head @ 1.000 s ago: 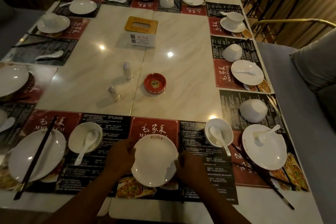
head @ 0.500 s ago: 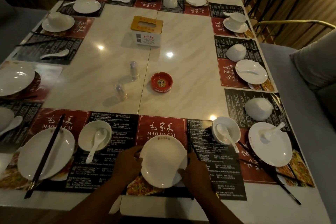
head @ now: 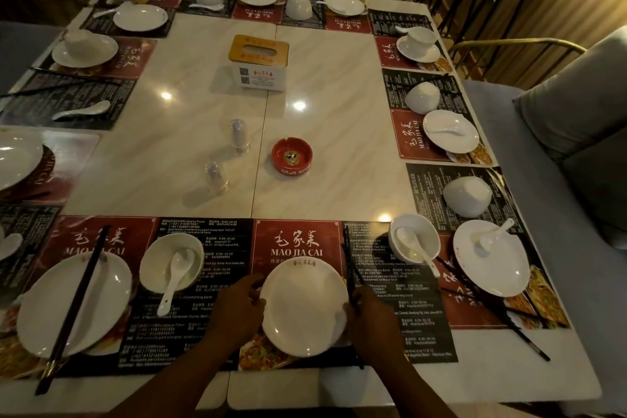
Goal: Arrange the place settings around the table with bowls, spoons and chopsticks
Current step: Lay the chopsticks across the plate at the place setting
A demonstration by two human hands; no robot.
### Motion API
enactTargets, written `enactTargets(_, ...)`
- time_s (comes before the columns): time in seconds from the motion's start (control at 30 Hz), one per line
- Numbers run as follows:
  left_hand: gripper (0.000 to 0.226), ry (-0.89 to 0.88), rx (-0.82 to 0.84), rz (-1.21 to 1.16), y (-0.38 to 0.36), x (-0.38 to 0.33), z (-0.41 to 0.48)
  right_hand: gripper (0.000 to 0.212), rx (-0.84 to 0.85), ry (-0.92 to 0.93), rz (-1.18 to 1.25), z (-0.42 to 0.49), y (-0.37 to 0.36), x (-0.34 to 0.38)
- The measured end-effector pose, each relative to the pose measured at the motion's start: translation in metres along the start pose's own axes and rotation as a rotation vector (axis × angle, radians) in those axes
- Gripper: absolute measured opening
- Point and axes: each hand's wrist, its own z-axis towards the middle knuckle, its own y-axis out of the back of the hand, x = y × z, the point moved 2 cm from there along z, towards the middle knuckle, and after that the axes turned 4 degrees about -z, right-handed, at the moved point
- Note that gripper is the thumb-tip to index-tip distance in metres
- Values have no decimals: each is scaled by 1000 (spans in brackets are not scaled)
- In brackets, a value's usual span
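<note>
A white plate [head: 303, 307] lies on the red and black placemat [head: 298, 241] at the near edge. My left hand [head: 239, 309] grips its left rim. My right hand [head: 368, 319] is at its right rim, fingers around black chopsticks [head: 349, 258] that run along the plate's right side. Right of that stands a white bowl with a spoon in it [head: 412, 243]. To the left is another bowl with a spoon [head: 171, 266], and a large plate with chopsticks across it [head: 73, 304].
A red ashtray [head: 291, 156], two small shakers [head: 241, 136] and a wooden-topped tissue box [head: 259, 61] stand mid-table. More plates, upturned bowls [head: 466, 195] and spoons line the other sides. A grey sofa [head: 576, 146] is on the right.
The view has shifted slightly closer. Both hands stay at the plate's rims; the right hand has closed around the chopsticks beside the plate.
</note>
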Motion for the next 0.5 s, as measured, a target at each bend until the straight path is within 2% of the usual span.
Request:
enactTargets(0.1, 38, -54, -48, 58, 2, -6, 2, 8, -61, -28, -58, 4, 9, -9)
enactTargets(0.27, 38, -176, -54, 103, -3, -26, 4, 18, -24, 35, -124, 3, 2, -14)
enactTargets(0.4, 32, -142, -21, 57, -13, -43, 0, 17, -12, 31, -151, 3, 3, -13)
enactTargets(0.5, 25, -133, 31, 39, -22, -55, 0, 16, -14, -24, -72, 5, 13, -11)
